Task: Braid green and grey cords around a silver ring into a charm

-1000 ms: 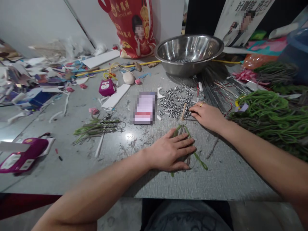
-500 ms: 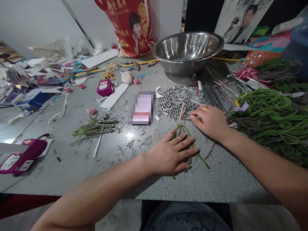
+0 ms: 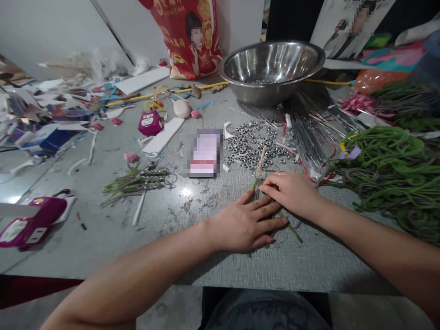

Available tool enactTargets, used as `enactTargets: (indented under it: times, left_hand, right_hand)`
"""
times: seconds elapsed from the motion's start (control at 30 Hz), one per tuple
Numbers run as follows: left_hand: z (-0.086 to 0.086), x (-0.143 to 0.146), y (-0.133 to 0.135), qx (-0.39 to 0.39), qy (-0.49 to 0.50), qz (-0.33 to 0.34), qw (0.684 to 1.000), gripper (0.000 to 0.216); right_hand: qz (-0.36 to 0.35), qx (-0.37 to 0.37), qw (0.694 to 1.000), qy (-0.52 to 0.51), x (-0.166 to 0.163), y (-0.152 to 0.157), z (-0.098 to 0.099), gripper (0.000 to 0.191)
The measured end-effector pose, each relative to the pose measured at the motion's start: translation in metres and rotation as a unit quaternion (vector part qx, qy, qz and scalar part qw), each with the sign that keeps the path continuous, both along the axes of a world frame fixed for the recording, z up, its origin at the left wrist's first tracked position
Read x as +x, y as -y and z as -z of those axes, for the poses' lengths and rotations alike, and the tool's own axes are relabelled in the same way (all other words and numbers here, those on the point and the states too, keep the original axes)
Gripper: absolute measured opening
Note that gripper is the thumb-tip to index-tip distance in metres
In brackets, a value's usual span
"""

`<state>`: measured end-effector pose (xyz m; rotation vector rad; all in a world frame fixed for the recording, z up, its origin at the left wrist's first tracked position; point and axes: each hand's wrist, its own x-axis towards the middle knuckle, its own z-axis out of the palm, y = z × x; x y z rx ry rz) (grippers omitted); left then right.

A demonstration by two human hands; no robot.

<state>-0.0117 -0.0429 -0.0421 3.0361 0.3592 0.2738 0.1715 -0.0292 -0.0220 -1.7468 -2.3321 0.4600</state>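
Near the left edge of the grey textured table (image 3: pixel 103 238) lay a magenta plastic toy phone (image 3: pixel 29 223), and further in a finished bundle of green cords strung with metal rings (image 3: pixel 137 181). Toward the middle, close to the near edge, the person's left hand (image 3: pixel 245 224) lay flat, palm down with fingers spread, pressing a small bunch of green and grey cords (image 3: pixel 292 229) against the tabletop. Just right of it the right hand (image 3: pixel 292 192) rested on the same bunch, its fingertips drawn together at the cords' upper end; whether they pinched anything could not be told. Beyond the hands a scatter of small silver metal nuts (image 3: pixel 250 144) covered the table, a thin wooden stick (image 3: pixel 261 159) lying among them. At the far edge stood a large steel bowl (image 3: pixel 271 68). A heap of loose green cords (image 3: pixel 388 169) filled the right edge
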Motion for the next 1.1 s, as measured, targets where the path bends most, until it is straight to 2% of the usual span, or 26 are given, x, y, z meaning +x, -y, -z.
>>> enactTargets:
  times: [0.23, 0.5, 0.6, 0.67, 0.77, 0.9, 1.0, 1.1]
  left_hand:
    - [-0.001, 0.0, 0.0, 0.0, 0.001, -0.002, 1.0, 0.044]
    - [-0.003, 0.001, 0.0, 0.013, 0.013, -0.006, 1.0, 0.044]
    - [-0.006, -0.001, -0.002, 0.024, 0.051, 0.006, 0.998, 0.042]
    - [-0.009, -0.002, -0.004, 0.028, 0.086, 0.018, 0.996, 0.036]
    - [-0.013, -0.005, -0.009, 0.034, 0.125, 0.006, 0.992, 0.024]
    - [-0.014, -0.008, -0.013, 0.054, 0.142, -0.031, 0.988, 0.015]
    - [-0.013, -0.009, -0.014, 0.066, 0.135, -0.036, 0.988, 0.015]
    - [-0.013, -0.009, -0.014, 0.074, 0.119, -0.03, 0.99, 0.016]
  right_hand:
    - [0.004, 0.034, 0.999, 0.041, 0.0, 0.0, -0.001, 0.03]
    - [-0.001, 0.06, 0.997, 0.042, 0.0, 0.0, 0.004, 0.034]
    - [-0.029, 0.083, 0.996, 0.025, 0.009, -0.006, 0.001, 0.033]
    - [-0.079, 0.084, 0.993, 0.017, 0.019, -0.012, -0.006, 0.027]
    - [-0.184, -0.017, 0.983, 0.011, 0.034, -0.019, -0.019, 0.015]
    - [-0.284, -0.151, 0.947, 0.014, 0.04, -0.015, -0.032, 0.021]
    - [-0.301, -0.193, 0.932, 0.053, 0.035, -0.007, -0.036, 0.029]
    - [-0.292, -0.205, 0.931, 0.077, 0.03, 0.0, -0.035, 0.031]
